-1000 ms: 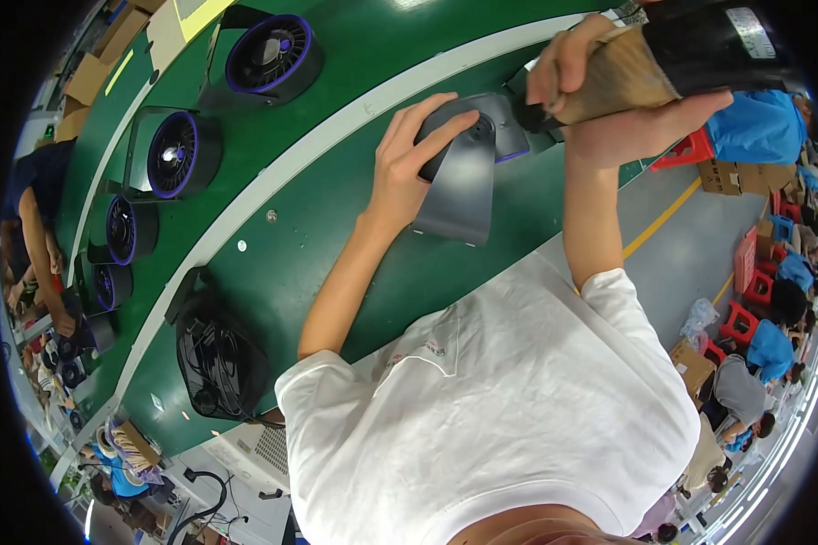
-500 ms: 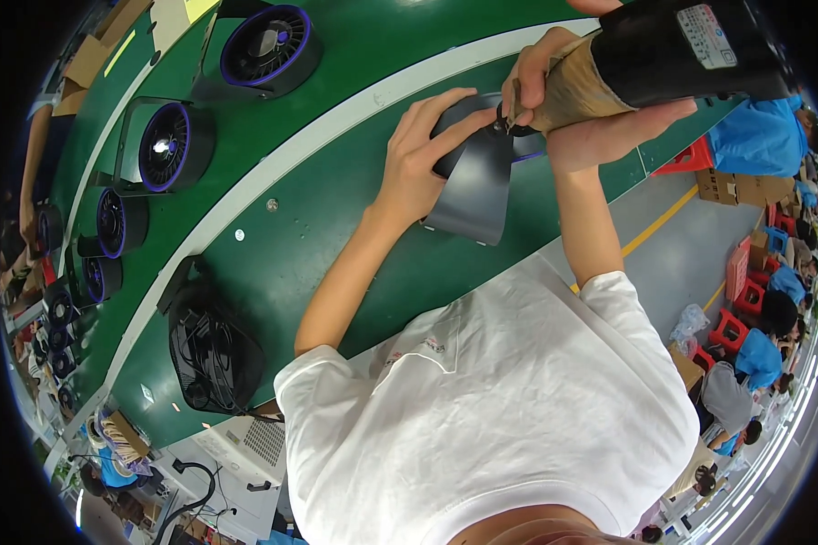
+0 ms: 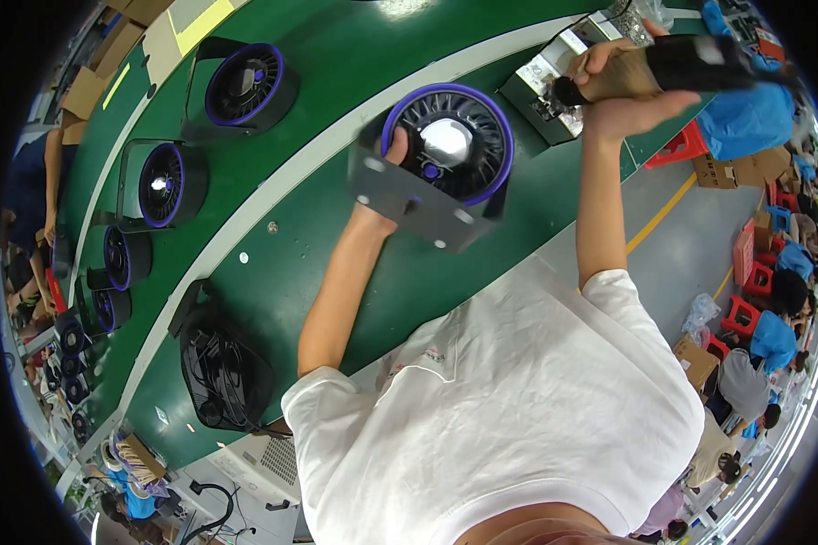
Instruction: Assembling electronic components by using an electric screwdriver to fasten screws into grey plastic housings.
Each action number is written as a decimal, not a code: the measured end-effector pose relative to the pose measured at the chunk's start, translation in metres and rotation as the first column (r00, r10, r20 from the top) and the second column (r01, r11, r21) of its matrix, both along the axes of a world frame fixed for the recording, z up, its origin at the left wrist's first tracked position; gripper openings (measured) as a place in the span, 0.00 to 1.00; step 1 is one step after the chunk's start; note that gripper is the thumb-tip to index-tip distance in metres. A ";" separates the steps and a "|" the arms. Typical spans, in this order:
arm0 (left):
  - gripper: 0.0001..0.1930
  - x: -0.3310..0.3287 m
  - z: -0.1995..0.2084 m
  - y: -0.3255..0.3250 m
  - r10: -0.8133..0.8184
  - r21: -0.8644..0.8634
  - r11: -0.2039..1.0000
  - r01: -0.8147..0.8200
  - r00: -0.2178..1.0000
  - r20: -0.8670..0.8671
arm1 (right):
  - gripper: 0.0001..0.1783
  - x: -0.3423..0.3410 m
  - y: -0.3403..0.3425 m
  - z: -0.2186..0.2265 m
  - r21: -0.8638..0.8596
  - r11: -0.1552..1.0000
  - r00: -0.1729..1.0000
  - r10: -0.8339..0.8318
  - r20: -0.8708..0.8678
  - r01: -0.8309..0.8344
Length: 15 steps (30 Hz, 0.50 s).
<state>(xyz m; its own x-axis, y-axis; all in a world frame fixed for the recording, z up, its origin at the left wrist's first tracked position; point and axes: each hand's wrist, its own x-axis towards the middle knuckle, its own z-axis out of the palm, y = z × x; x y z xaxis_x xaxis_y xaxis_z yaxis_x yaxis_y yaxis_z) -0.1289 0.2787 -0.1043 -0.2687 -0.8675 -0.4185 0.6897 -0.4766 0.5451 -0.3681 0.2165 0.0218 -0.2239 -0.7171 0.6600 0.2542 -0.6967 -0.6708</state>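
My left hand (image 3: 396,148) holds up a small round fan (image 3: 463,150) with a purple rim and black blades, its thumb at the rim's left side. A dark grey U-shaped bracket (image 3: 418,211) with pale holes crosses the near side of the fan; most of my left fingers are hidden behind it. To the right, my right hand (image 3: 629,111) is wrapped around a power screwdriver (image 3: 691,65), black with a tan taped section. The screwdriver's dark nose end is at a silver and black metal box (image 3: 541,84); I cannot tell whether they touch.
Several similar fans (image 3: 161,184) with brackets stand along the green surface on the left, beyond a white curved strip (image 3: 273,191). A black part with cable (image 3: 223,368) lies at the near left. Other people sit at the right, past a grey floor (image 3: 663,245).
The fan has turned from showing its bracket's flat side to facing up, and now sits in my left hand alone. The screwdriver has moved off it to the right, toward the metal box.
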 end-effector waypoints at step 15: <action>0.31 -0.006 -0.046 0.026 -0.311 -0.055 0.931 0.362 0.702 -0.640 | 0.54 0.039 0.006 0.004 0.249 0.961 0.982 -0.082 -0.171 0.123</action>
<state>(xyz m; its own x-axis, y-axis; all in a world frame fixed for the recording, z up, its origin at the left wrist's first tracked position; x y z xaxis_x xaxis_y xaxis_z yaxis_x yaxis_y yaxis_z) -0.1353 0.3048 -0.1507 -0.7594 -0.6428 -0.1010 0.6459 -0.7634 0.0019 -0.3289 0.2224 0.0258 -0.2136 -0.8459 0.4887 0.0672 -0.5118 -0.8565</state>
